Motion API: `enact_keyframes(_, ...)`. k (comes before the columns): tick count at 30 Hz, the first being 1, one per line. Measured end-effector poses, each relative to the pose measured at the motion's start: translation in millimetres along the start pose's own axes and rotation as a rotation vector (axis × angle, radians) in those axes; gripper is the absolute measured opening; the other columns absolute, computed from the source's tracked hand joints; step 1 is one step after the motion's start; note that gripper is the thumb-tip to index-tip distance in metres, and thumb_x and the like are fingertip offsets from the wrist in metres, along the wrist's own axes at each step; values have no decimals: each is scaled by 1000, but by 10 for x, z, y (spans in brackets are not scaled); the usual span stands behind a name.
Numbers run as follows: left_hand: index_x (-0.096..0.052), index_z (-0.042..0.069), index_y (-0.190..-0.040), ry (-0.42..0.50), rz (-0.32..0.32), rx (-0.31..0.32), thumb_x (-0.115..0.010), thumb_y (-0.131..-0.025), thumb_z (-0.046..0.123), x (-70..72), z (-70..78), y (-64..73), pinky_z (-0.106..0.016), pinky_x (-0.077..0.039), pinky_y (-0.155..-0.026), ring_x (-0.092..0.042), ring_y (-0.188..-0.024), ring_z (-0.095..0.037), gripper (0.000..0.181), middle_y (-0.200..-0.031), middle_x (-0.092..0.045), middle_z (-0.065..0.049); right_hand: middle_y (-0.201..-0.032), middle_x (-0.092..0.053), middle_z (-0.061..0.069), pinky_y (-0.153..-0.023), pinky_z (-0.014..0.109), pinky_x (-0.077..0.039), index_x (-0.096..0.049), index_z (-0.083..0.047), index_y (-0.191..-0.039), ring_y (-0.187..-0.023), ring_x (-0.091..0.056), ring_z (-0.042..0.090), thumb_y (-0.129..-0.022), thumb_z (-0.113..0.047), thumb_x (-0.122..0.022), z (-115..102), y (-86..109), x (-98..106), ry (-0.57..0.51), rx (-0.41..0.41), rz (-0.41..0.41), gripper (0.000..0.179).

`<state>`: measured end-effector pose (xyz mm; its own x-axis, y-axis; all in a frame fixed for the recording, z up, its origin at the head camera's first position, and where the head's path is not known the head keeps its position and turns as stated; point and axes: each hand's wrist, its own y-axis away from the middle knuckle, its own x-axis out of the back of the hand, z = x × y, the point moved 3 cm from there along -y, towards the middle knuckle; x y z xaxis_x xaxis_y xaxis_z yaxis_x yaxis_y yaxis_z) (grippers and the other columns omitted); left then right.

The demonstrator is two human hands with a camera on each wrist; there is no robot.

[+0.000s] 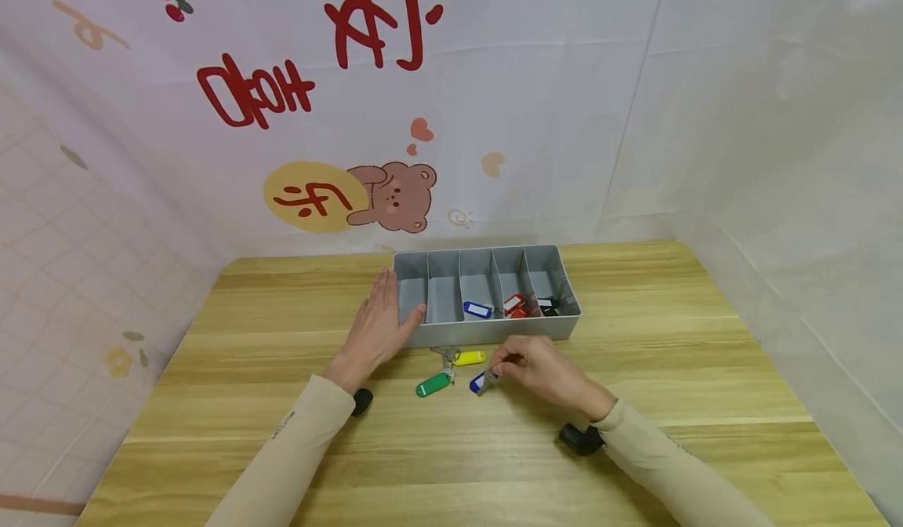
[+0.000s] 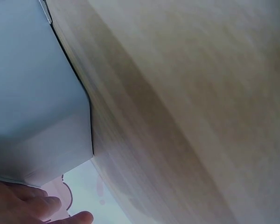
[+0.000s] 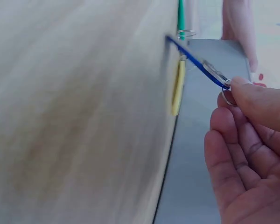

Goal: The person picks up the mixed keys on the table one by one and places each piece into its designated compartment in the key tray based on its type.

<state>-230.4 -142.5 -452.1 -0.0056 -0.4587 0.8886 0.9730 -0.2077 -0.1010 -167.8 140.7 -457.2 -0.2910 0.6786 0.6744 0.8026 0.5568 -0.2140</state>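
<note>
My right hand (image 1: 542,366) pinches the metal ring of a blue key tag (image 3: 200,65) between thumb and forefinger, and a key hangs along the tag. In the head view this tag slants down close over the table, in front of the grey divided box (image 1: 487,329). To its left lie a yellow key tag (image 1: 469,357) and a green key tag (image 1: 433,385), with their rings and keys close together. My left hand (image 1: 376,325) rests against the box's left end, fingers straight, thumb over the front rim.
Inside the box, another blue tag (image 1: 478,309) lies in the middle compartment. Red tags (image 1: 514,304) are in the one right of it, black tags (image 1: 547,306) in the rightmost. Behind the wooden table (image 1: 451,464) hangs a printed white cloth (image 1: 536,119).
</note>
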Motion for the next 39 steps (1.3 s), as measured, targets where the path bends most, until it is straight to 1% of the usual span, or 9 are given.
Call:
enact_keyframes(6, -15, -10, -161, 10, 1, -9, -47, -104, 57, 5, -5, 2, -59, -26, -120, -16, -157, -37, 93, -169, -14, -26, -87, -72, -9, -71, 24, -56, -77, -11, -92, -80, -63, 2, -91, -4, -78, -105, -50, 84, -13, 4, 67, 8)
enact_keyframes(13, -14, -9, -162, 10, -12, 6, -46, -104, 57, 14, -12, 7, -60, -25, -120, -14, -158, -36, 94, -170, -12, -24, -90, -75, 2, -72, 25, -58, -77, -11, -89, -82, -68, 6, -87, 1, -80, -216, -131, 211, -41, 34, 165, 12)
enact_keyframes(19, -12, -8, -162, 4, -23, 6, -45, -104, 58, 15, -14, 5, -59, -25, -121, -14, -158, -36, 94, -171, -10, -24, -92, -75, -3, -71, 28, -58, -77, -12, -93, -83, -69, 9, -88, -2, -80, -309, -205, 347, -73, 32, 228, 11)
enact_keyframes(23, -13, -8, -162, -4, -16, 3, -45, -104, 58, 13, -15, -2, -60, -26, -120, -15, -158, -35, 94, -170, -12, -24, -94, -75, -3, -74, 27, -58, -78, -13, -95, -84, -70, 10, -91, -7, -78, -336, -255, 419, -69, 21, 261, 8)
enact_keyframes(26, -13, -9, -162, -7, -12, -3, -46, -104, 57, 15, -12, -5, -61, -27, -119, -15, -157, -36, 94, -170, -12, -25, -93, -75, -3, -67, 24, -53, -78, -15, -97, -78, -67, 11, -93, -9, -77, -336, -295, 457, -60, -6, 279, 7)
enact_keyframes(29, -12, -9, -162, -8, -19, -2, -45, -104, 57, 15, -8, -5, -61, -27, -119, -16, -157, -36, 94, -170, -11, -25, -92, -75, -3, -60, 25, -48, -78, -14, -98, -72, -64, 15, -95, -9, -76, -321, -344, 481, -70, -31, 289, 6)
enact_keyframes(34, -11, -8, -162, -1, -36, 12, -44, -104, 58, 12, 2, -4, -61, -26, -119, -16, -157, -35, 94, -171, -9, -23, -87, -74, 0, -56, 25, -45, -77, -11, -101, -67, -61, 17, -96, -9, -74, -262, -439, 504, -88, -73, 309, 6)
enact_keyframes(36, -11, -8, -162, 0, -35, 16, -43, -104, 58, 12, 2, -3, -62, -27, -119, -16, -157, -34, 94, -171, -10, -23, -85, -73, 2, -55, 26, -44, -77, -10, -102, -66, -59, 21, -97, -11, -73, -233, -474, 503, -103, -96, 304, 6)
enact_keyframes(39, -12, -8, -162, -1, -28, 17, -43, -104, 59, 9, -5, 2, -62, -27, -119, -17, -157, -34, 93, -171, -11, -23, -87, -73, 7, -55, 27, -45, -77, -10, -104, -69, -61, 33, -99, -14, -72, -205, -519, 498, -141, -133, 293, 8)
